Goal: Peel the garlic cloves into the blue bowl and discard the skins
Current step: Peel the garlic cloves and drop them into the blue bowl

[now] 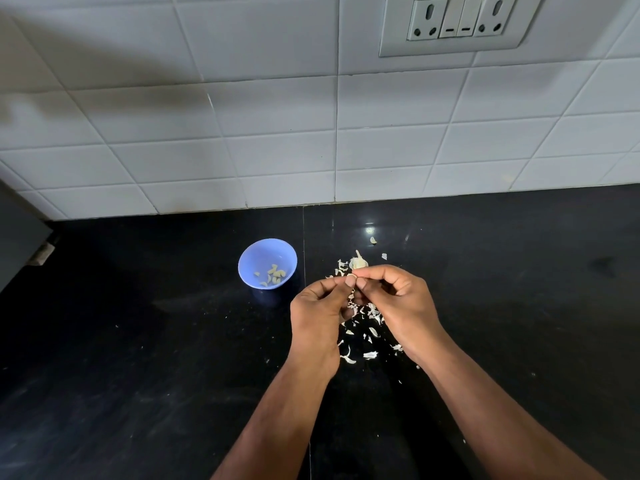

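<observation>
A small blue bowl (267, 263) stands on the black counter and holds several peeled garlic cloves (273, 274). Just right of it, my left hand (320, 308) and my right hand (394, 296) meet above the counter. Their thumbs and forefingers pinch a garlic clove (352, 277) between them; most of it is hidden by the fingertips. The rest of the garlic bulb (358, 262) lies on the counter just beyond my fingers. Loose white skins (363, 327) are scattered under and between my hands.
The black counter (138, 358) runs back to a white tiled wall (277, 133) with a socket plate (453, 24) at the upper right. A stray bit of garlic (373, 240) lies near the wall. A dark object (20, 244) borders the far left.
</observation>
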Motion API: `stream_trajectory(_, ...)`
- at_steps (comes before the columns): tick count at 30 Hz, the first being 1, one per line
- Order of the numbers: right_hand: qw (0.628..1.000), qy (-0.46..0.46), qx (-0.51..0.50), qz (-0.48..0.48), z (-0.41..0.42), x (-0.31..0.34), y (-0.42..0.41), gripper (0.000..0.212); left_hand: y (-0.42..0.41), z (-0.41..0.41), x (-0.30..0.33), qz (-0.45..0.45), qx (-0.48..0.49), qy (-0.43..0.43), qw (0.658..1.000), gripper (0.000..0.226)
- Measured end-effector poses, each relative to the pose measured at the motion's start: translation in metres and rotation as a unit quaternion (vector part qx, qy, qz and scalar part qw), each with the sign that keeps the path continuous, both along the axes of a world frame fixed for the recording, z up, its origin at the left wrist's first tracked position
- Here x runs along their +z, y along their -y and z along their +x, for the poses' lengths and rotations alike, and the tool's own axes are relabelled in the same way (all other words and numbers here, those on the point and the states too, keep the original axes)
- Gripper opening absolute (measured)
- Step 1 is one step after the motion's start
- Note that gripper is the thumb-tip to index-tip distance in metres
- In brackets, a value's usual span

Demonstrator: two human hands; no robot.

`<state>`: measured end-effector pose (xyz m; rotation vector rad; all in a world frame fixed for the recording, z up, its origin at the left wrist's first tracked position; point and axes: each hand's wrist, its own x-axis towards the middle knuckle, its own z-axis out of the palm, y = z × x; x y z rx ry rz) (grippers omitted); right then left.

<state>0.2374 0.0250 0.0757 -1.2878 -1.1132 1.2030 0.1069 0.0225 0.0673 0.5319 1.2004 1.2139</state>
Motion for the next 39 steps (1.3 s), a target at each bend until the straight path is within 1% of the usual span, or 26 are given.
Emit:
stream_trajectory(2,1.000,-0.007,0.005,0.000,0.001,0.000,-0.001,0.015,0.000,-0.001,0.001,0.008,-0.009,-0.007,1.000,0.009)
stream_trajectory(6,0.999,-0.013,0.038,-0.023,0.004,0.000,-0.004,0.031,0.001,-0.002,0.004,0.018,-0.020,-0.016,1.000,0.006)
stream_trajectory(8,0.998,-0.009,0.054,-0.031,0.005,0.000,-0.004,0.033,0.001,-0.002,0.006,0.021,-0.026,-0.023,0.999,0.007)
stream_trajectory(12,0.997,-0.012,0.067,-0.041,0.004,0.003,-0.004,0.030,0.000,-0.001,0.006,0.023,-0.025,-0.036,0.999,0.012)
stream_trajectory(15,0.998,0.001,0.056,-0.037,0.004,0.002,-0.004,0.027,0.001,-0.001,0.007,0.026,-0.023,-0.033,0.999,0.012)
stream_trajectory(19,0.999,0.016,0.034,-0.022,0.003,0.002,-0.005,0.024,0.002,-0.001,0.007,0.031,-0.026,-0.043,0.998,0.019)
stream_trajectory(22,0.999,-0.006,0.027,-0.033,0.001,0.001,-0.007,0.023,0.002,0.000,0.007,0.044,-0.038,-0.066,0.996,0.019)
stream_trajectory(26,0.994,-0.064,0.045,-0.082,0.000,-0.001,-0.011,0.014,0.001,0.003,0.006,0.059,-0.044,-0.093,0.993,0.018)
stream_trajectory(28,0.993,-0.065,0.054,-0.085,0.002,-0.001,-0.011,0.014,0.002,0.003,0.006,0.062,-0.057,-0.103,0.991,0.016)
stream_trajectory(31,0.994,-0.066,0.047,-0.076,0.006,-0.001,-0.010,0.013,0.002,-0.001,0.006,0.066,-0.098,-0.145,0.982,0.011)
stream_trajectory(34,0.993,-0.081,0.022,-0.078,0.009,-0.001,-0.010,0.011,0.002,-0.003,0.002,0.069,-0.123,-0.167,0.976,0.014)
stream_trajectory(37,0.997,-0.049,-0.001,-0.059,0.011,-0.003,-0.009,0.011,0.000,-0.002,-0.001,0.046,-0.113,-0.184,0.975,0.022)
stream_trajectory(39,0.999,-0.009,-0.002,-0.036,0.013,-0.005,-0.008,0.012,0.000,-0.001,-0.002,0.035,-0.109,-0.181,0.977,0.033)
